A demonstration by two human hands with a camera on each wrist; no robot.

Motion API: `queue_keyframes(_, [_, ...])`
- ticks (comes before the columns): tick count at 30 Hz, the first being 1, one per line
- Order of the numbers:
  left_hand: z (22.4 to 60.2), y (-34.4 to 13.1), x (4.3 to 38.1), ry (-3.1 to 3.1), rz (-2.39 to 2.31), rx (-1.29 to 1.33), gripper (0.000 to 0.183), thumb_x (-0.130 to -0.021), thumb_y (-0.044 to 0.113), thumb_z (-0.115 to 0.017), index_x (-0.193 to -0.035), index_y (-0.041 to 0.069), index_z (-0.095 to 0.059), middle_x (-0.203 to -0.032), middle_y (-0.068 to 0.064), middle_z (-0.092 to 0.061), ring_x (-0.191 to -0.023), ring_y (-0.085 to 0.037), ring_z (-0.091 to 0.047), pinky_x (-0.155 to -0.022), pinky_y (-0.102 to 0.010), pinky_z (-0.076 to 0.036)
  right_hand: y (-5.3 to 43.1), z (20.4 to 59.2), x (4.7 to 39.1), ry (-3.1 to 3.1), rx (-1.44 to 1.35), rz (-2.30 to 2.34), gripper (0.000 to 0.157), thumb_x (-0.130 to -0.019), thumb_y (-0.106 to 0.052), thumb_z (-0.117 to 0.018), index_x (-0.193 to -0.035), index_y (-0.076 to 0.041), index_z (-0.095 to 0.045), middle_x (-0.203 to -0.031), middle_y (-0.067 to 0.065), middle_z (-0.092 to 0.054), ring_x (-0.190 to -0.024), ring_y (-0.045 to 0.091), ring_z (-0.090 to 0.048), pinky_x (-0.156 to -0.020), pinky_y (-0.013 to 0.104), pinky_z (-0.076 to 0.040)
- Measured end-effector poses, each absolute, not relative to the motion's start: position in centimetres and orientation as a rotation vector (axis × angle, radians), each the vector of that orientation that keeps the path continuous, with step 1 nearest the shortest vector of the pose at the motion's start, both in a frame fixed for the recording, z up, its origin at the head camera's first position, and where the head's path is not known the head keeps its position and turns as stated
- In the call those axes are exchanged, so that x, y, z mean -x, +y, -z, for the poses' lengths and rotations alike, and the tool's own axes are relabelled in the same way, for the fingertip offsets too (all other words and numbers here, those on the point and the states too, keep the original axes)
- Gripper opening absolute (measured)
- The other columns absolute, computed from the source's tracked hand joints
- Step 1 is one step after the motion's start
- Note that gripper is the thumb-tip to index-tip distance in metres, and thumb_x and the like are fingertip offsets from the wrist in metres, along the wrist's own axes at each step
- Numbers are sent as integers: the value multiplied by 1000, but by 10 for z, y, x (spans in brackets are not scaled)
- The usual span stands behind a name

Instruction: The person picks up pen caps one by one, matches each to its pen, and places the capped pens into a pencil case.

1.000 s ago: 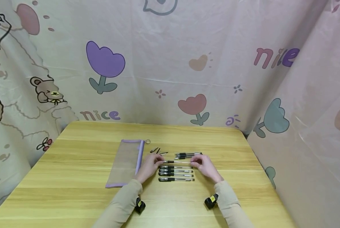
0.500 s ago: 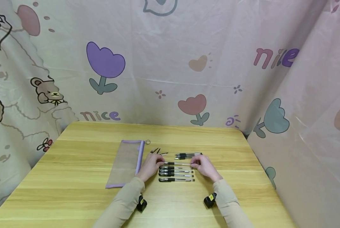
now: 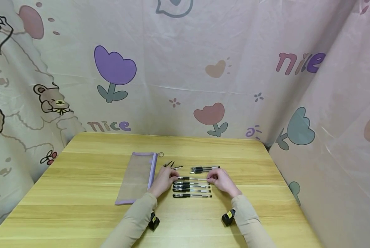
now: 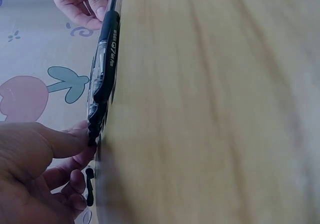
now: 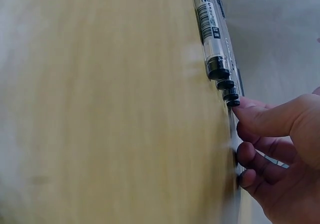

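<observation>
In the head view a clear-barrelled black gel pen [image 3: 191,178] lies crosswise between my two hands. My left hand [image 3: 163,181] pinches its black end, and my right hand [image 3: 221,181] pinches the opposite end. Just nearer to me, several similar capped gel pens [image 3: 191,186] lie parallel in a row, with one pen [image 3: 192,195] set a little apart at the front. The left wrist view shows my left thumb and fingers [image 4: 67,144] at the pens' cap end. From the right wrist, my right thumb [image 5: 265,119] is by the black end plugs [image 5: 218,68]; the held pen is mostly hidden there.
Left of the pens lies a flat mesh zip pouch [image 3: 134,179] with purple edging and a ring. Small dark pieces [image 3: 172,164] lie behind my left hand. More black pens [image 3: 200,169] lie beyond the held one. A printed curtain [image 3: 172,86] hangs behind the wooden table [image 3: 79,179].
Both hands have brought the held pen slightly toward me, closer to the row of pens. Over the last half second almost nothing has moved.
</observation>
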State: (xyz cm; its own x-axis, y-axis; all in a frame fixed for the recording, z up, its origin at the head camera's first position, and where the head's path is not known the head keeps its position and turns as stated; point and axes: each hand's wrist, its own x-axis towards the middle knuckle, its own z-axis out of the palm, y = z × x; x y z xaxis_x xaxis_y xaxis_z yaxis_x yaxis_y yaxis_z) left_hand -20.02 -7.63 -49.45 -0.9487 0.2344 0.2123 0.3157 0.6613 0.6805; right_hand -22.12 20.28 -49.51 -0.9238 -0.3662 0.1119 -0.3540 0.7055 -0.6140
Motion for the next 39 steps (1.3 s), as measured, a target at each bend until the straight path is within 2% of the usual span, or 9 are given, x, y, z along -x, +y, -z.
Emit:
queue_keyframes(6, [494,-78,201,-2751,1176,422,13,-90,4,-71,-101,2,-77,-103,-12,-76,-103,-33,-64,-97,-50,-49,208,493,224,2845,494,1163,15,-85,-1,-73,-100,-4,-74,-89,6,-68,-77,10,-54,-68,19,-46])
queue_keyframes(12, [488,-83,196,-2727,1213,291,15,-92,6,-69,-105,3,-75,-101,-12,-72,-104,-32,-62,-98,-52,-47,218,491,233,2881,364,1311,18,-86,-1,-74,-104,-2,-74,-101,13,-70,-85,17,-58,-73,20,-45])
queue_keyframes(15, [487,-84,194,-2731,1207,260,15,-92,8,-69,-106,5,-75,-99,-9,-71,-104,-30,-61,-98,-51,-47,219,493,237,2884,332,1323,18,-85,-3,-76,-103,-4,-75,-105,14,-67,-90,20,-58,-78,24,-45])
queue_keyframes(22, [489,-86,192,-2722,1233,250,19,-92,11,-70,-109,5,-74,-99,-8,-70,-105,-29,-59,-98,-50,-46,219,497,244,2892,316,1315,15,-83,-4,-78,-97,-5,-75,-105,13,-67,-98,24,-61,-94,42,-51])
queue_keyframes(30, [493,-89,192,-2705,1254,263,20,-91,9,-70,-111,4,-73,-107,-12,-70,-112,-34,-57,-101,-54,-44,220,500,248,2950,312,1234,11,-83,-6,-80,-93,-9,-76,-102,9,-68,-96,21,-60,-88,35,-46])
queue_keyframes(39, [495,-91,193,-2705,1257,273,22,-91,8,-71,-113,3,-72,-106,-12,-71,-112,-35,-57,-102,-54,-44,219,501,248,2977,303,1180,9,-82,-8,-80,-89,-12,-76,-103,8,-69,-98,24,-59,-93,43,-40])
